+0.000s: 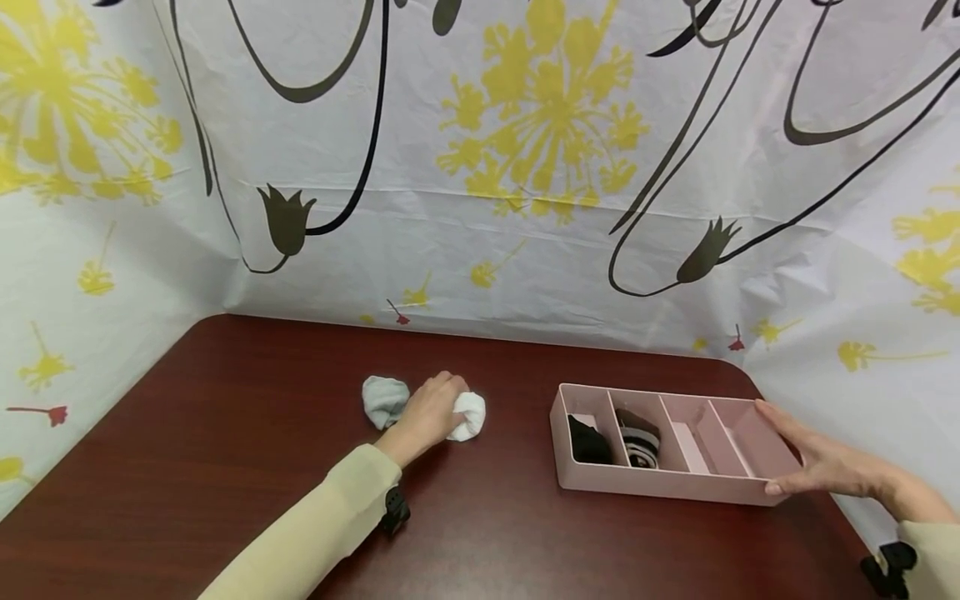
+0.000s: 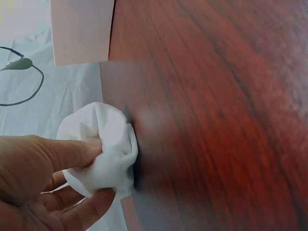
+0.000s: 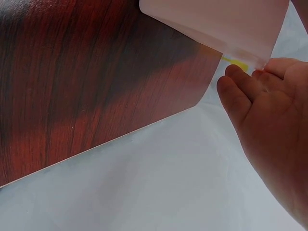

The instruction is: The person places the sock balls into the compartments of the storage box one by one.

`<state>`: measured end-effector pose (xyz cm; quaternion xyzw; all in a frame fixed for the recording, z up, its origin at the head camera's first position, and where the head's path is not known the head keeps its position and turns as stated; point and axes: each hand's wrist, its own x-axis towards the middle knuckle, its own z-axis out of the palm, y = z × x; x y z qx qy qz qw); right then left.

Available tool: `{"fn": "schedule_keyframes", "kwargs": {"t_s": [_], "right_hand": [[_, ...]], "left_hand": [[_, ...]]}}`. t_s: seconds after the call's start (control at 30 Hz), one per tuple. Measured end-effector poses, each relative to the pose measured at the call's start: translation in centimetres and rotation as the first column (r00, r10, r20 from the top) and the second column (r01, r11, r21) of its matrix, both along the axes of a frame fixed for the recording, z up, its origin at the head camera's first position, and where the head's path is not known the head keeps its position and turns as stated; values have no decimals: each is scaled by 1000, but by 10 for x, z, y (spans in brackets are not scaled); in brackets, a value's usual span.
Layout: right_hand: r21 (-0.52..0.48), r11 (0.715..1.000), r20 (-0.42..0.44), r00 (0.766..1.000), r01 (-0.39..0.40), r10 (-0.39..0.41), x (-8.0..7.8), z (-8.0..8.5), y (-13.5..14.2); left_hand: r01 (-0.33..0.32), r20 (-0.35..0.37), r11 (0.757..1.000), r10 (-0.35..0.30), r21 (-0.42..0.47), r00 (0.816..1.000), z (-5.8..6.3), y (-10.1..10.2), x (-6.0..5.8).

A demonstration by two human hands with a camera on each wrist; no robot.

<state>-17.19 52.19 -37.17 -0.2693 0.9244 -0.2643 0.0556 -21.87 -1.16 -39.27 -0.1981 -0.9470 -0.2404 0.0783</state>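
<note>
My left hand [image 1: 427, 414] pinches a white rolled-up sock [image 1: 471, 416] on the table; in the left wrist view the thumb presses into the sock's side and the fingers curl beneath. Just left of that hand lies a pale grey rolled sock [image 1: 383, 400], partly covered by it. A pink divided box [image 1: 667, 484] stands to the right. Its leftmost compartment holds a black sock [image 1: 588, 442], and the one beside it a striped grey-and-black sock [image 1: 639, 439]. My right hand [image 1: 828, 463] grips the box's right end, thumb at the front corner and fingers at the back.
The dark red wooden table [image 1: 262, 467] has rounded back corners. A white patterned sheet [image 1: 480, 275] hangs behind it and at both sides. The box's right end lies close to the table's right edge.
</note>
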Motion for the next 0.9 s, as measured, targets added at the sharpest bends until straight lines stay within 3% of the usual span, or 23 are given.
{"fn": "schedule_keyframes", "kwargs": {"t_s": [0.2,0.4,0.63,0.9], "right_hand": [[0,1000,7,1000,6,-6,0,1,-1],[4,1000,-4,1000,7,-7,0,2,-2],[7,1000,9,1000,21,-21,2,3,-2],[14,1000,13,1000,8,-8,2,6,-3]], "left_hand": [[5,15,996,-7,93,1000,4,5,3],[67,19,975,-72,211,997,22,26,8],[168,15,938,-181,303,983,46,67,24],[244,36,929,-264,279,964,59,123,32]]}}
